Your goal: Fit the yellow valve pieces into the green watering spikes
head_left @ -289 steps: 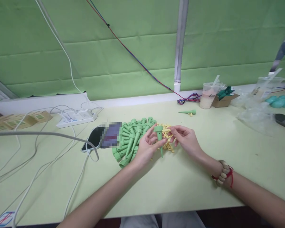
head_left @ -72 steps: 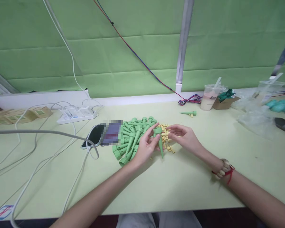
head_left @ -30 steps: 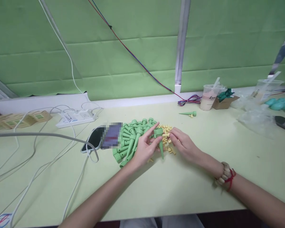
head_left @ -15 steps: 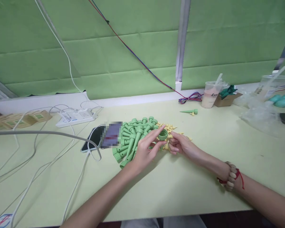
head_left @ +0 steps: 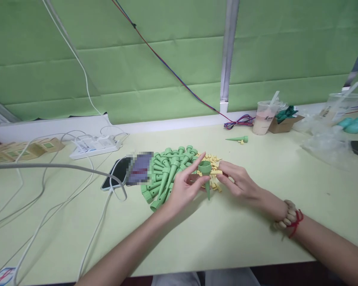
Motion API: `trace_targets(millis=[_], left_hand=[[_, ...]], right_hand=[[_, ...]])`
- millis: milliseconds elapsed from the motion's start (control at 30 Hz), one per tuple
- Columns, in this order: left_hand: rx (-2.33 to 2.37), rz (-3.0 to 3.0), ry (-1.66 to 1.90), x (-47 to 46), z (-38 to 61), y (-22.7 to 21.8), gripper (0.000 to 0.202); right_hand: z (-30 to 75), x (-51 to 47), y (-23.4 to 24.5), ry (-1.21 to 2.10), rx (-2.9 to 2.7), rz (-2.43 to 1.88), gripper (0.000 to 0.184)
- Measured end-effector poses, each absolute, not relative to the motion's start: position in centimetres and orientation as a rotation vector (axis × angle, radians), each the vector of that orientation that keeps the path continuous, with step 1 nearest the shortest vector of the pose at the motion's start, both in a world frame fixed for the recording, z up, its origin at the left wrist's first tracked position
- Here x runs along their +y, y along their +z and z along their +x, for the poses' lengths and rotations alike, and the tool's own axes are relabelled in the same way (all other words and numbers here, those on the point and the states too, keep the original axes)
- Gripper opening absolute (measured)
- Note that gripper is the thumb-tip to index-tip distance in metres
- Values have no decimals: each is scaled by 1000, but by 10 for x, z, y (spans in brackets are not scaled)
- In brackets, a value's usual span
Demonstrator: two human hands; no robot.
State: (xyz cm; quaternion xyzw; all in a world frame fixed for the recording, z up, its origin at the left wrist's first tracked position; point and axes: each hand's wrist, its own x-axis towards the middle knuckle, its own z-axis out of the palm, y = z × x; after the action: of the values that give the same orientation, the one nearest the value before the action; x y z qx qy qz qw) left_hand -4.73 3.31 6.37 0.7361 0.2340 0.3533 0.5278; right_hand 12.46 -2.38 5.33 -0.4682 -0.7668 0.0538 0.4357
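Between the thumb and fingers of my left hand (head_left: 187, 184) is a green plastic watering spike (head_left: 205, 167), its threaded cup up and its point down. My right hand (head_left: 238, 178) pinches a small yellow valve (head_left: 216, 172), whose end meets the side of the spike just under the cup. How deep it sits in the spike I cannot tell. Left of my hands lies a pile of green spikes (head_left: 164, 174). Small yellow valves (head_left: 216, 186) are scattered behind and beneath my fingers. One spike with a yellow valve at its side (head_left: 238, 139) lies apart, farther back.
Two phones, one dark (head_left: 117, 174) and one blurred (head_left: 140, 169), lie left of the pile, near white cables and a power strip (head_left: 95, 147). At the back right stand a drink cup (head_left: 264, 119), a small cardboard box (head_left: 283, 125) and plastic bags (head_left: 325, 139).
The spike has turned from cup-facing-me to upright, point down. My right hand has shifted slightly right and turned, with the yellow valve now against the spike's side.
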Motion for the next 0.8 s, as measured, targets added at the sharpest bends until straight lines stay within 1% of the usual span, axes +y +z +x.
trace_targets(millis=[100,233,267,300,333,400,467,500,567,700,800], left_hand=[[516,1939,962,33,-49,59,59],[365,2212,1168,38,-50,52,45],[349,2231,1175,39,-50,51,44],[363,2216,1163,39,-49,51,45],[401,2166,1134,39,-48,51,46],[504,1996,1038,37,-46,55,51],[566,1819,945,35,-44,59,56],[580,1755,915,34,-44,61,58],[596,1686,891,33,-43,63,61],[605,1642,877,34,-43,62,63],[597,1607,842,35,-42,61,65]], right_hand=[[114,-29,55,377,-1687,-1179,38],[104,-27,55,1062,-1349,-1099,47],[104,-25,54,1197,-1298,-1081,49],[104,-23,52,1264,-1272,-1085,50],[106,-22,51,1257,-1281,-1114,50],[111,-20,50,1078,-1363,-1196,49],[115,-20,51,879,-1440,-1240,43],[117,-20,53,832,-1456,-1241,37],[119,-20,56,842,-1441,-1222,31],[118,-18,59,840,-1394,-1201,36],[118,-17,58,820,-1370,-1204,34]])
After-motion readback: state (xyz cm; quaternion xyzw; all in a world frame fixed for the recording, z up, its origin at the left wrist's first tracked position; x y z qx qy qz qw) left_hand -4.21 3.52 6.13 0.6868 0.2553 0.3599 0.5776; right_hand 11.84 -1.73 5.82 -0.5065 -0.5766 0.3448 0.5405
